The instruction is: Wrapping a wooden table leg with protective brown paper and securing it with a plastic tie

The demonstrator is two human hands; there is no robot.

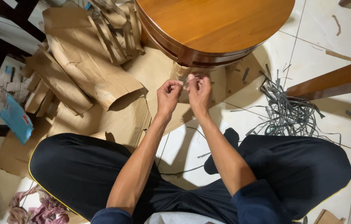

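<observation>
Seen from above: a person is seated cross-legged on a pale tiled floor [316, 62], in dark trousers and dark blue sleeves.

Both hands are raised together in front of the knees, just below the near edge of a round wooden table top [213, 25]. The left hand [168, 96] is curled shut, fingertips pinched on one end of a thin grey strip [185, 82]. The right hand [199, 92] is likewise pinched on the other end, thumb and forefinger pressed together. The strip is held between the two hands, close to the table rim; it is too small and blurred for more to be told.

A loose tangle of grey strips [285, 114] is spread on the tiles to the right of the hands, near a wooden beam [337, 79] at the right edge. Torn brown cardboard sheets [88, 70] are heaped on the floor to the left and under the table top. A blue packet [15, 118] lies at the far left, and crumpled pink cloth [38, 209] at the bottom left corner.
</observation>
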